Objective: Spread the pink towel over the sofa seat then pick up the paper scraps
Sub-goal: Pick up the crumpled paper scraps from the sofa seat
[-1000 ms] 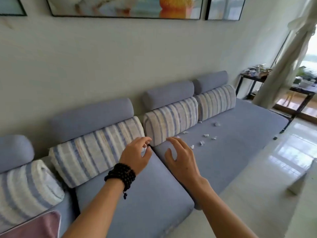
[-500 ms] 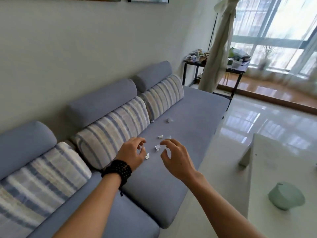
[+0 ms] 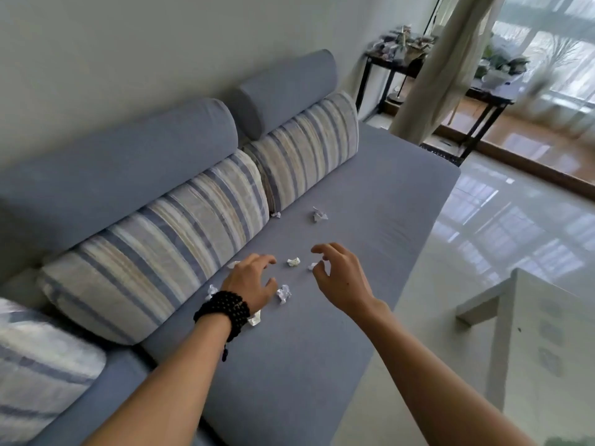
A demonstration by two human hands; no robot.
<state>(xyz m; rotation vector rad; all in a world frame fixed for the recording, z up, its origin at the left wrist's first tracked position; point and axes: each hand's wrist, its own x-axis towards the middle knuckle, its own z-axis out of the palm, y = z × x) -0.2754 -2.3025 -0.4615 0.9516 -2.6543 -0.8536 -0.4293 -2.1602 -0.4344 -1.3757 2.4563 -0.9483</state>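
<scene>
Head | both hands (image 3: 254, 281) over paper scraps (image 3: 293, 262) | apparently empty-handed

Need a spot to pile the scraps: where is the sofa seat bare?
Bare seat runs from the far scrap to the sofa's far end, and along the front edge near the right forearm. Crowded: between the left hand and right hand, where scraps lie, and by the striped cushion.
</scene>
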